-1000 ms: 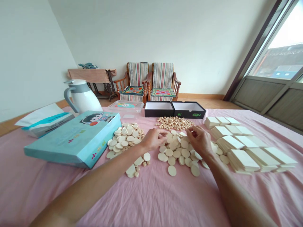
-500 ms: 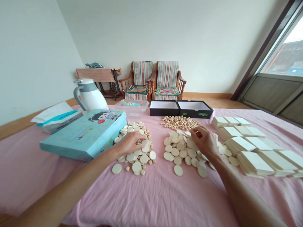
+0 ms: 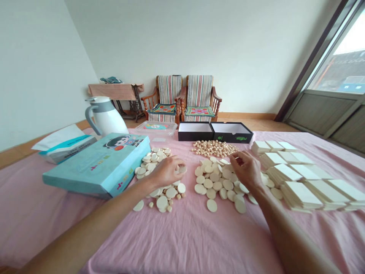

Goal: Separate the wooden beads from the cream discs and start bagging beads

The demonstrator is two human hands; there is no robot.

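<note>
My left hand [image 3: 167,171] is closed on a pale round wooden disc [image 3: 182,169], which sticks out past the fingertips. It hovers over the left pile, where pale discs [image 3: 162,202] lie mixed with small wooden beads [image 3: 178,196]. Above the right edge of another heap of discs [image 3: 217,185], my right hand [image 3: 245,167] has its fingers curled together. Whatever those fingers may hold is hidden. Just beyond that heap lies a pile of small wooden beads [image 3: 215,147].
Stacks of pale rectangular pieces [image 3: 302,194] stand at the right. A light-blue box [image 3: 94,163], a tissue pack [image 3: 67,146] and a white jug [image 3: 110,118] are on the left. Two open black boxes [image 3: 232,136] and a clear plastic container [image 3: 156,131] sit at the back.
My left hand has risen from the left pile and moved right, bringing a disc with it. My right hand stays nearly where it was. The view has shifted slightly.
</note>
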